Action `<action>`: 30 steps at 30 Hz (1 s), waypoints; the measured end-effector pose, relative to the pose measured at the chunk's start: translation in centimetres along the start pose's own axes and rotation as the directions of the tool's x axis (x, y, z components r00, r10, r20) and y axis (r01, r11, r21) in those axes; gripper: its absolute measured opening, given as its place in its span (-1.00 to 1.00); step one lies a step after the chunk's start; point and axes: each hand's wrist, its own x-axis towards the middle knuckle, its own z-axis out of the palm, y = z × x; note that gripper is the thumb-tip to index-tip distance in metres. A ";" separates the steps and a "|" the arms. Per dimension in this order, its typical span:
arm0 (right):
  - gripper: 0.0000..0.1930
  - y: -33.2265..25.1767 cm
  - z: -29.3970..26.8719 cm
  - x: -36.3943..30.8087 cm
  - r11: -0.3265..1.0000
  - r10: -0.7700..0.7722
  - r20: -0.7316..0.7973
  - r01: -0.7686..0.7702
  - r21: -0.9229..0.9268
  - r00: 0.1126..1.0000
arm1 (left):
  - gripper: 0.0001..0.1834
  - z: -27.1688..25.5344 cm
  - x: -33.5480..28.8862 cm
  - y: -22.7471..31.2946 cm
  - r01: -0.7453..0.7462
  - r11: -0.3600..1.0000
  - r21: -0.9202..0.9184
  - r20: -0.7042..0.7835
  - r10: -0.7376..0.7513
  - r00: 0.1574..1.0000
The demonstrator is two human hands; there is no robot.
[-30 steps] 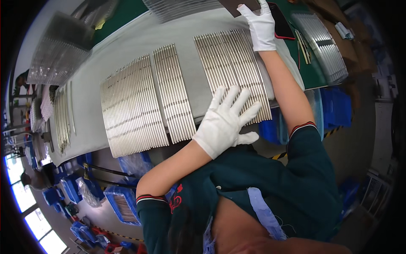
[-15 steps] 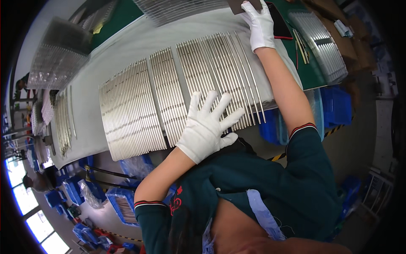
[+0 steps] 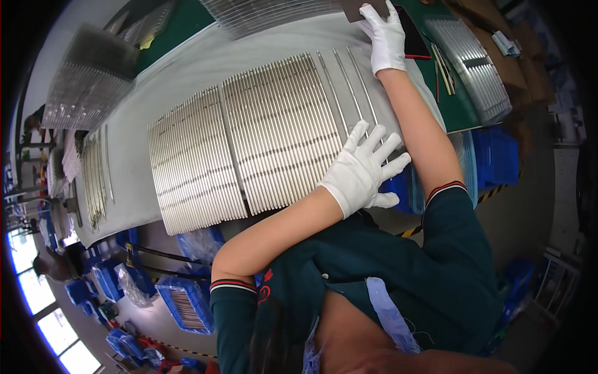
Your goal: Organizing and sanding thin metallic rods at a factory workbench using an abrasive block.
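Note:
White-gloved, my left hand [image 3: 358,171] lies with fingers spread, palm down, over the lower ends of a few loose rods [image 3: 355,93] at the right of the table. Just left of it, slim silvery metal rods are packed side by side in a wide group [image 3: 280,124]. A narrow gap parts them from another packed group [image 3: 196,162] further left. My right hand [image 3: 387,40], also gloved, reaches to the far edge and pinches a dark brown flat piece [image 3: 352,11], partly cut off by the picture's rim.
A white cloth [image 3: 134,187] covers the table. Beyond it lie more rods [image 3: 261,15] and a black tray with a red edge [image 3: 414,37]. Clear ribbed trays [image 3: 470,68] stand at right and stacked plastic trays [image 3: 90,81] at left. Blue bins [image 3: 495,156] sit below.
My left hand has swept right across the rods. The middle and right rods have closed up into one group, leaving a few apart at the right. My right hand has barely moved.

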 end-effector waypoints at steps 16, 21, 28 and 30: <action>-0.33 1.5 0.5 0.1 0.994 -0.065 0.136 0.053 0.093 0.989 | -0.43 -5.0 -8.6 0.1 0.158 0.985 0.067 0.063 -0.162 0.985; -0.28 1.1 0.6 -0.4 1.000 -0.008 0.139 0.008 -0.001 0.990 | -0.46 -3.6 -6.4 -0.2 0.081 0.997 0.019 0.051 -0.081 0.995; -0.36 1.1 0.5 0.2 0.989 0.010 0.092 -0.023 0.146 0.996 | -0.38 -0.7 -2.0 0.3 0.000 0.999 -0.045 0.070 0.003 0.998; -0.34 1.1 0.3 0.4 0.990 0.050 0.092 -0.062 0.124 0.994 | -0.37 -0.7 -2.0 0.4 0.003 0.999 -0.045 0.050 -0.001 0.999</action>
